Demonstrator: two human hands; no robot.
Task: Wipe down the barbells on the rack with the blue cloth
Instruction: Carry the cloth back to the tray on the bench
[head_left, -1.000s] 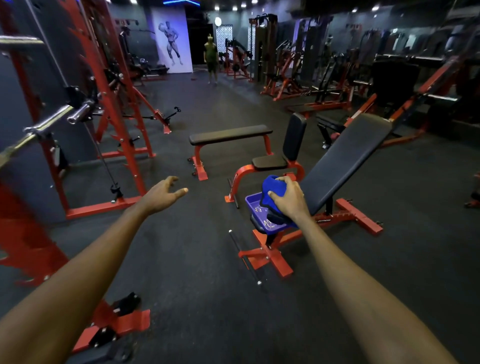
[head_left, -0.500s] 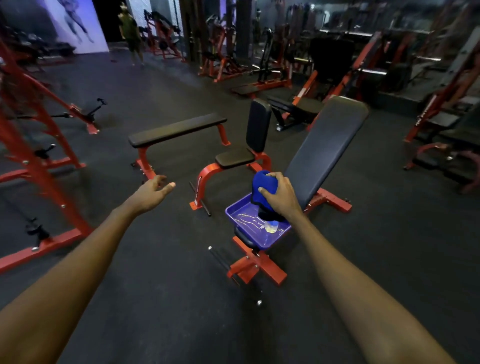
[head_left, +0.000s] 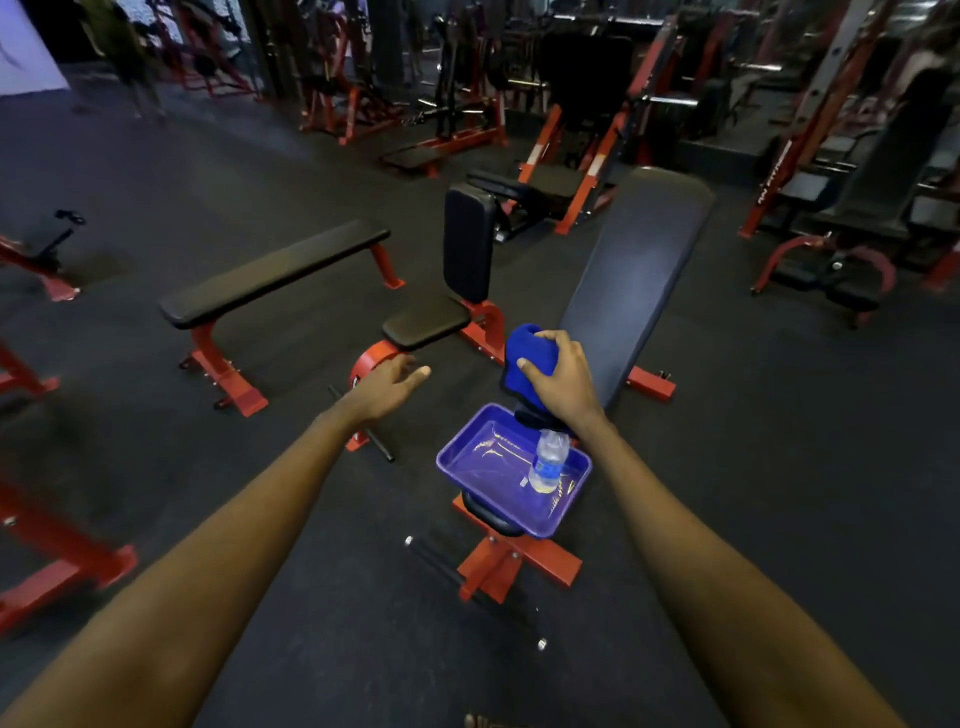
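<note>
The right hand (head_left: 563, 382) grips the bunched blue cloth (head_left: 525, 351) from above, holding it upright just over the far corner of the tray (head_left: 480, 470). The left hand (head_left: 387, 387) hangs released, fingers loose, off to the left over the floor. No barbells or rack are in view, so which way the cloth must go cannot be told.

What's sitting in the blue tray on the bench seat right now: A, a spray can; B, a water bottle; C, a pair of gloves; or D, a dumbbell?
B: a clear plastic water bottle sits in the tray, just below the right hand gripping the blue cloth.
</note>
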